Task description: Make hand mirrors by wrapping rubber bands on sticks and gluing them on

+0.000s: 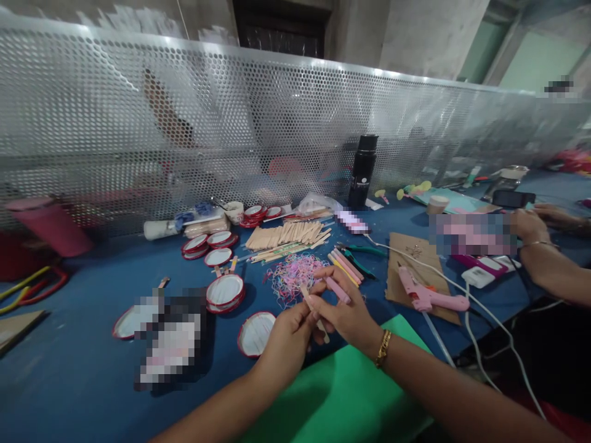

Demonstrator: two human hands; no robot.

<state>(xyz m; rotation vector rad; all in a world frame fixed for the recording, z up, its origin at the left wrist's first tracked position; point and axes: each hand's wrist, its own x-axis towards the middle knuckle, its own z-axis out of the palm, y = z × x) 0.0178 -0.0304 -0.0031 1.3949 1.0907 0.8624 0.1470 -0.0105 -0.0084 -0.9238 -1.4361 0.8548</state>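
My left hand (290, 337) is closed, its fingertips pinching a flat wooden craft stick (306, 291) in front of my chest. My right hand (345, 312), with a gold bracelet at the wrist, also grips that stick. A short pink rod (338, 290) is tucked in my right fingers; its kind is unclear. Just beyond lies a tangled pile of pastel loops (293, 274), and beside it a row of pink and yellow rods (347, 266). A round red-rimmed lid (257, 334) lies left of my hands. Under my forearms is a green sheet (341, 394).
More craft sticks (286, 237) and red-rimmed lids (225, 290) lie farther back. Teal-handled pliers (362, 255), a pink glue gun (429, 298) on cardboard (397, 246) and a white cable (503, 329) are at right. A black bottle (363, 172) stands by the perforated screen. Another person's hands (535, 227) work far right.
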